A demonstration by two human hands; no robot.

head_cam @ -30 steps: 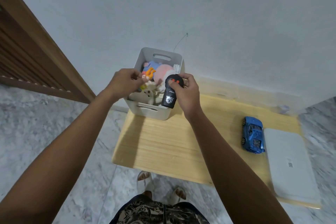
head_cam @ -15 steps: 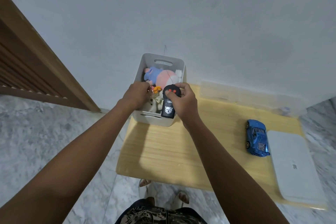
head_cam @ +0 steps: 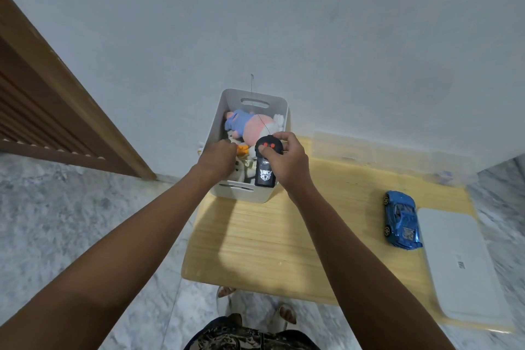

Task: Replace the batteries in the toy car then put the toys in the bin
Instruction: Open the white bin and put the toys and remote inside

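A white bin [head_cam: 279, 102] stands at the far left corner of the wooden table [head_cam: 284, 239] and holds plush toys, among them a pink and blue plush [head_cam: 250, 126]. My right hand [head_cam: 287, 163] grips a black remote control [head_cam: 265, 165] with two red buttons over the bin's near right corner; its thin antenna points up toward the wall. My left hand [head_cam: 217, 160] reaches into the bin's near left part among the plush toys, its fingers hidden. The blue toy car [head_cam: 401, 219] sits on the table at the right, apart from both hands.
A white flat device [head_cam: 466, 267] lies on the table's right end beside the car. A clear plastic box [head_cam: 377, 158] stands against the wall behind the table. A wooden door frame [head_cam: 71, 99] rises at the left. The floor is marble.
Both hands have sunk lower toward the bin; the remote control now hangs over the bin's near right corner and my left hand is deeper among the plush toys.
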